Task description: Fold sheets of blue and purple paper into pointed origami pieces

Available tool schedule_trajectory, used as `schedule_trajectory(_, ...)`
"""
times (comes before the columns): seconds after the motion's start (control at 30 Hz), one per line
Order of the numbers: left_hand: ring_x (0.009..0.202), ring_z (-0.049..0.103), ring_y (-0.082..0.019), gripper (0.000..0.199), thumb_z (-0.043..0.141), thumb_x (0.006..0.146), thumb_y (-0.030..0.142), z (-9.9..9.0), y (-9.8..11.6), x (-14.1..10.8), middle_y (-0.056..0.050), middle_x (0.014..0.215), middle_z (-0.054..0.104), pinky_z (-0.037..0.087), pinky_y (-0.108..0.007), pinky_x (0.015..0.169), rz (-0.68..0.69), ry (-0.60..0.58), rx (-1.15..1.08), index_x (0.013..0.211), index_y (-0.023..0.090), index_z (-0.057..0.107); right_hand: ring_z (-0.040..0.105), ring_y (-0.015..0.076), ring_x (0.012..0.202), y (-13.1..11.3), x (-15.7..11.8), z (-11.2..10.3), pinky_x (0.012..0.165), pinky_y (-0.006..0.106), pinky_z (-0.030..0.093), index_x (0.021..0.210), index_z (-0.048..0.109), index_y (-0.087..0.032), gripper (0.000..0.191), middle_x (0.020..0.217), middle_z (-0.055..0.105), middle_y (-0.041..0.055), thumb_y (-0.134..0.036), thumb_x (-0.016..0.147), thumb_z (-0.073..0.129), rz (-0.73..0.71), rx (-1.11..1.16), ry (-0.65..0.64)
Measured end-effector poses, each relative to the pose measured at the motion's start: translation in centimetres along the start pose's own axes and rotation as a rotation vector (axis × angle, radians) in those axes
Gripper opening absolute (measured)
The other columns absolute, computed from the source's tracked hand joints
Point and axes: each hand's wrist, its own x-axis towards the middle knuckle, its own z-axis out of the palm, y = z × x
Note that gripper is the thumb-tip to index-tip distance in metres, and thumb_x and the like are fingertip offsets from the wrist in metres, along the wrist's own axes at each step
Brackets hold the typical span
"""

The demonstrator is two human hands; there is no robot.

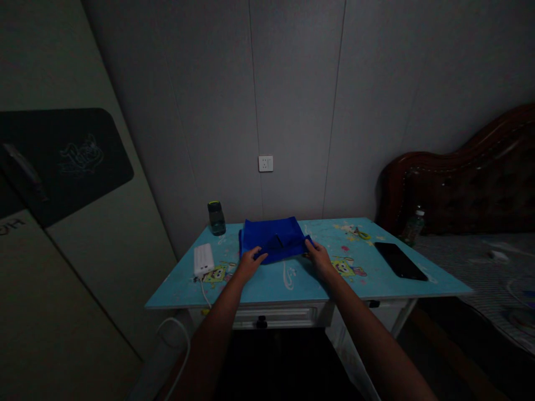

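Observation:
A bright blue piece of folded fabric (273, 231) lies on the table in front of me, with a small dark slit or line near its middle. My left hand (251, 263) has its fingers and thumb closed on the near left edge. At the near right corner, my right hand (318, 257) pinches the fabric between thumb and fingers. Both hands rest low over the tabletop. Dim light hides whether the fabric is a bag or a plain sheet.
The light blue cartoon-print table (309, 284) stands against a grey wall with a socket (265, 163). On its left are a dark water bottle (216, 218) and a white power bank (203, 259) with a cable. A black phone (400, 260) and yellow-green scissors (363, 235) lie right.

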Motion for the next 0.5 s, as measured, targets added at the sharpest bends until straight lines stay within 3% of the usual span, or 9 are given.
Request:
schedule_trajectory(0.13,0.1,0.065,-0.03,0.036,0.069,0.077,0.045,0.2,0.0,0.0,-0.009,0.098,0.074,0.051,-0.044,0.09,0.002,-0.051,-0.01,0.097,0.016,0.072,0.067,0.0226,0.086,-0.2,0.2,-0.3,0.079,0.035,0.053,0.101,0.069,-0.021,0.045,0.093,0.073,0.0036,-0.05,0.068,0.078,-0.081,-0.057,0.047)
schedule_trajectory(0.23,0.104,0.063,-0.031,0.035,0.07,0.077,0.044,0.4,-0.2,0.0,-0.01,0.102,0.073,0.05,-0.046,0.092,-0.005,-0.093,-0.015,0.101,0.018,0.071,0.065,0.0219,0.092,-0.2,0.3,-0.5,0.083,0.038,0.053,0.104,0.067,-0.018,0.034,0.101,0.07,0.0056,-0.042,0.08,0.072,-0.099,-0.114,0.035)
schedule_trajectory(0.33,0.107,0.061,-0.028,0.032,0.067,0.083,0.039,0.5,-0.6,-0.1,-0.01,0.112,0.068,0.049,-0.047,0.094,-0.022,-0.124,-0.01,0.108,0.018,0.067,0.064,0.0214,0.096,0.2,0.5,-0.9,0.082,0.041,0.054,0.114,0.061,-0.015,0.029,0.114,0.063,0.0074,-0.034,0.092,0.06,-0.079,-0.163,0.012)
schedule_trajectory(0.5,0.104,0.061,-0.023,0.034,0.058,0.092,0.033,0.4,-1.3,0.0,-0.009,0.123,0.059,0.053,-0.045,0.087,-0.053,-0.13,-0.009,0.121,0.017,0.056,0.062,0.0233,0.101,0.6,0.8,-1.3,0.084,0.043,0.054,0.121,0.057,-0.016,0.033,0.121,0.059,0.0081,-0.033,0.093,0.059,-0.065,-0.203,0.032)
